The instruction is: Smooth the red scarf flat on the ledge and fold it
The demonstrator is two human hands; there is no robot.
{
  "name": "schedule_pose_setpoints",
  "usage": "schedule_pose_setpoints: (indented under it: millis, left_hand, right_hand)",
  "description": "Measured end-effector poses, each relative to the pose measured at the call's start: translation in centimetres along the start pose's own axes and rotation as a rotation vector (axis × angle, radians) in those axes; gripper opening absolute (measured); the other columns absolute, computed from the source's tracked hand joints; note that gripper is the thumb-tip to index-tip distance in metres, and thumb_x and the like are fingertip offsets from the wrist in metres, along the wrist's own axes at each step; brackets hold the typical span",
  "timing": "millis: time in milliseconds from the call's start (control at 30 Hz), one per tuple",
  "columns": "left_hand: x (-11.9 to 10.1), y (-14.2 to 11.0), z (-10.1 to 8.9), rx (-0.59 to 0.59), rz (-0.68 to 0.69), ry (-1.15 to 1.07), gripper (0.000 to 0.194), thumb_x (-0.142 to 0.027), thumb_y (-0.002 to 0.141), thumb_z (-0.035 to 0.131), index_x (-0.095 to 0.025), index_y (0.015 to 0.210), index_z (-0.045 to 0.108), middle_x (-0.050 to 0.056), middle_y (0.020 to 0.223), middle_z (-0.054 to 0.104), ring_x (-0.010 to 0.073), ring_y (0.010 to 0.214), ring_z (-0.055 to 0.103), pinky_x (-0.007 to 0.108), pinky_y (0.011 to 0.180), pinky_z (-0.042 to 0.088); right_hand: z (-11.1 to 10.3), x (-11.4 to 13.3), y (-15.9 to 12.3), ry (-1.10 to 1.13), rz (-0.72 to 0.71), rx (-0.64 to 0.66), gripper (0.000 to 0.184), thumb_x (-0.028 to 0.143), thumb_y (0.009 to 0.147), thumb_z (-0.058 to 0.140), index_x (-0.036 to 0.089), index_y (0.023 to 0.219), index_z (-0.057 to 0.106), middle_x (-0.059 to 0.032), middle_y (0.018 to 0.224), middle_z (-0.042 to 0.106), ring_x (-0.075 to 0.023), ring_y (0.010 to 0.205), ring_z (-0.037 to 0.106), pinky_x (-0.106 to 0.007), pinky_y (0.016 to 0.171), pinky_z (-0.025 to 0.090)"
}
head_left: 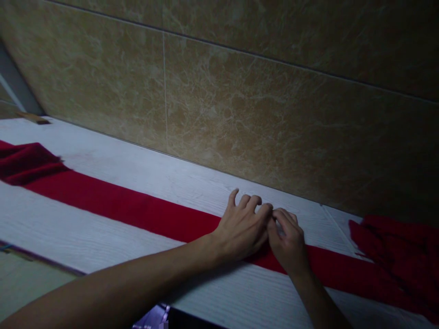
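A long red cloth strip (137, 201) lies flat across the white wood-grain board (120, 240), running from the left edge of the view to the right. Over its middle, my left hand (244, 224) has its fingers curled, with the little finger lifted and the thumb mostly hidden. My right hand (290, 240) meets it fingertip to fingertip, thumb and forefinger pinched. Anything between the fingertips is too small or dark to make out. Both hands are just above or resting on the strip; which one, I cannot tell.
Bunched red cloth (30, 160) lies at the left, and a larger crumpled red heap (401, 256) at the right. A tan tiled wall (222, 100) rises behind the board. A brown piece (36, 119) sits near a grey post (18, 77). Something purple (152, 317) shows below the front edge.
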State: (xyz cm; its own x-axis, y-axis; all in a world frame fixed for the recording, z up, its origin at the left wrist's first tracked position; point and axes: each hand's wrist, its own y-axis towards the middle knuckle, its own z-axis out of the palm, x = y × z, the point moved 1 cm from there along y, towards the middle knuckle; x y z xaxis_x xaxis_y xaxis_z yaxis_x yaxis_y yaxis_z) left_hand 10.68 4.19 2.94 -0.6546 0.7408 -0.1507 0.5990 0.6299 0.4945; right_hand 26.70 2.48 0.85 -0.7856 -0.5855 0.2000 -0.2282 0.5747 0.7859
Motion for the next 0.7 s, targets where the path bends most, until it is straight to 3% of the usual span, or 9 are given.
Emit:
schedule_pose_setpoints:
  millis: [67, 133, 467, 700]
  left_hand:
    - [0.0, -0.1, 0.2, -0.058, -0.001, -0.028, 0.037, -0.042, 0.1, 0.048, -0.022, 0.13, 0.052, 0.011, 0.132, 0.057, 0.0295, 0.126, 0.05, 0.067, 0.121, 0.014]
    - [0.0, -0.2, 0.3, -0.086, 0.0, -0.052, 0.037, -0.044, 0.101, 0.046, -0.024, 0.131, 0.053, 0.011, 0.136, 0.056, 0.029, 0.134, 0.045, 0.068, 0.122, 0.007]
    - [1.0, -0.1, 0.7, -0.01, -0.074, 0.04, 0.033, -0.036, 0.101, 0.044, -0.02, 0.126, 0.059, 0.013, 0.131, 0.059, 0.0311, 0.13, 0.05, 0.071, 0.121, 0.015]
    - [3.6, -1.9, 0.5, 0.114, -0.139, 0.114, 0.043, -0.039, 0.103, 0.042, -0.024, 0.142, 0.054, 0.013, 0.155, 0.047, 0.0392, 0.15, 0.03, 0.078, 0.117, 0.01]
  right_hand:
    - [-0.2, 0.0, 0.1, 0.014, 0.0, -0.019, 0.018, 0.017, 0.1, 0.048, 0.025, 0.086, 0.054, 0.001, 0.076, 0.061, -0.0188, 0.074, 0.058, -0.033, 0.074, 0.043]
    - [-0.3, 0.0, 0.1, 0.026, 0.002, -0.03, 0.019, 0.017, 0.101, 0.047, 0.025, 0.086, 0.055, 0.0007, 0.077, 0.062, -0.0187, 0.075, 0.059, -0.033, 0.076, 0.043]
    - [0.7, -0.1, -0.4, 0.051, 0.04, 0.076, 0.013, 0.021, 0.101, 0.049, 0.024, 0.094, 0.06, -0.0021, 0.087, 0.067, -0.0206, 0.085, 0.065, -0.036, 0.082, 0.046]
    - [1.7, 0.8, -1.0, 0.107, 0.046, 0.246, 0.022, 0.022, 0.099, 0.052, 0.023, 0.118, 0.063, -0.0083, 0.117, 0.071, -0.0231, 0.11, 0.065, -0.042, 0.098, 0.052]
